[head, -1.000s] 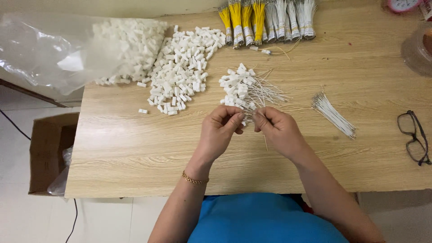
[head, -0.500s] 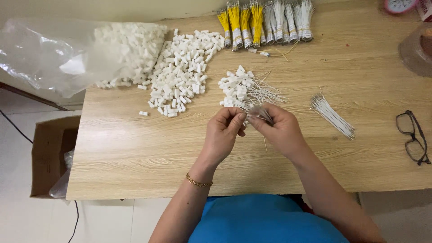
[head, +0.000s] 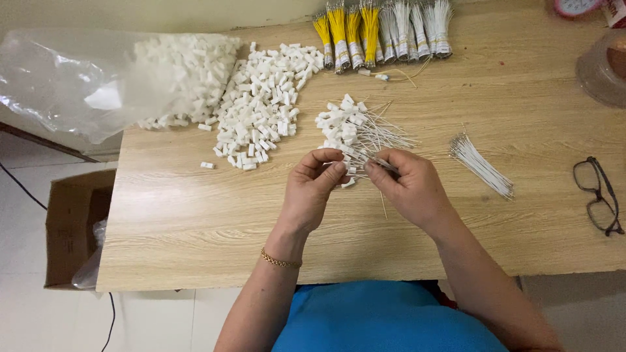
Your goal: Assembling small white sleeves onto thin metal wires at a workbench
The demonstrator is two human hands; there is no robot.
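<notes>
Where the two hands meet over the desk (head: 195,241), the left hand (head: 312,195) pinches a small white connector (head: 348,183) and the right hand (head: 409,189) grips a thin wire (head: 383,164) — fingers closed on both. The wire's long axis points toward 10 o'clock, straight at the connector. At 12 o'clock lies the finished pile (head: 355,127); loose connectors (head: 261,111) spread at 11, bundles (head: 381,29) beyond.

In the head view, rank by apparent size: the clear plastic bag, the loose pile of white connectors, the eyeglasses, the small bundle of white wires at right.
1. clear plastic bag
2. loose pile of white connectors
3. and 4. eyeglasses and small bundle of white wires: too alike to rank.
</notes>
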